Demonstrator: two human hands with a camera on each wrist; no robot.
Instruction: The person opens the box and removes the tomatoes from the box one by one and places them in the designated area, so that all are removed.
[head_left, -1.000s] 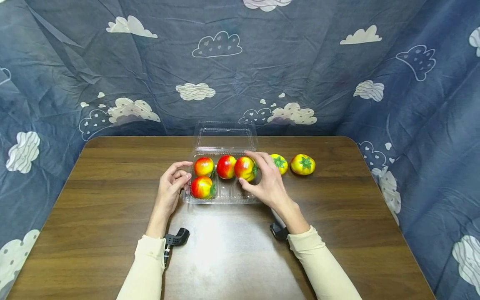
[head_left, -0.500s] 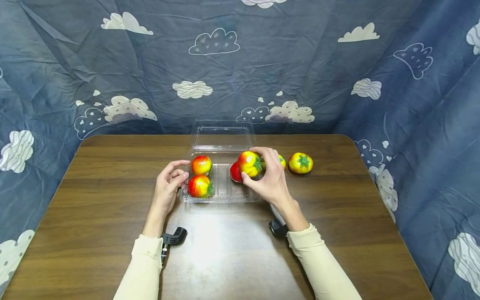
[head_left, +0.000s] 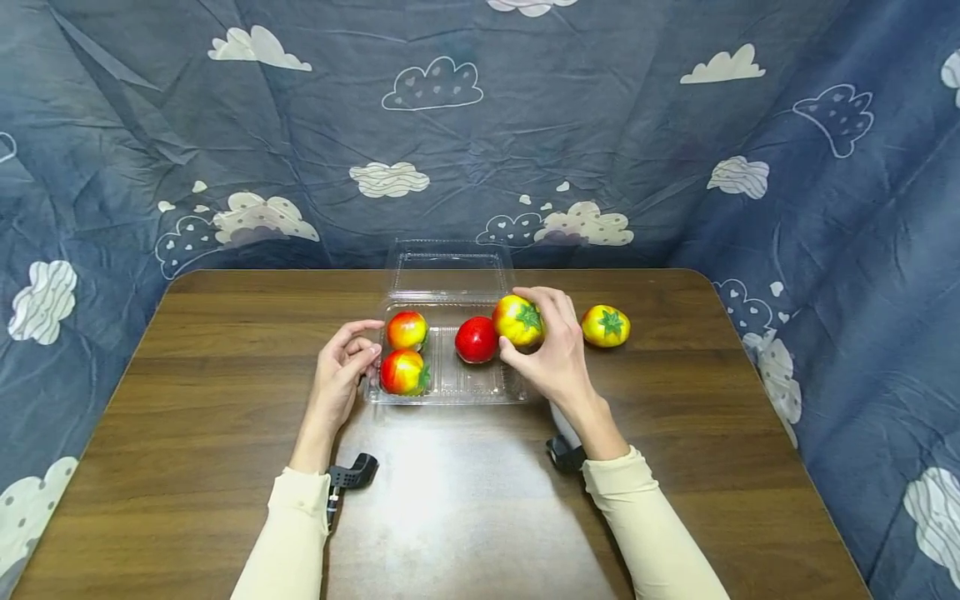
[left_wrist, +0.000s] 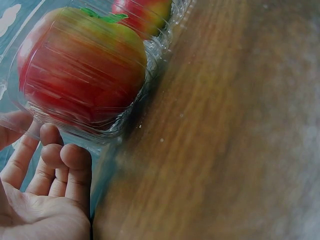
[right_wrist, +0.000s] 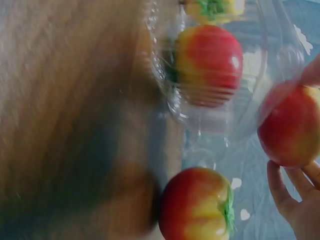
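Note:
My right hand (head_left: 558, 358) grips a red-and-yellow, persimmon-like fruit (head_left: 517, 321) with a green leafy top, held at the right edge of a clear plastic clamshell box (head_left: 450, 392). A mostly red fruit (head_left: 476, 340) sits inside, just left of the held one. Two more fruits, one behind (head_left: 407, 331) and one in front (head_left: 405, 372), line the box's left side. My left hand (head_left: 341, 375) is at that side, loosely bent fingers near or touching the wall; the left wrist view has its fingertips (left_wrist: 76, 156) just below a box corner.
The box's lid (head_left: 450, 271) stands raised at the back. Right of my right hand, another yellow-and-red fruit (head_left: 606, 326) lies on the wooden table (head_left: 675, 417). A cloud-patterned cloth (head_left: 435, 133) hangs behind the table.
My right hand has moved right with the fruit in its grip. The red fruit in the box has shifted right. A table fruit visible before is now hidden. My left hand stays put.

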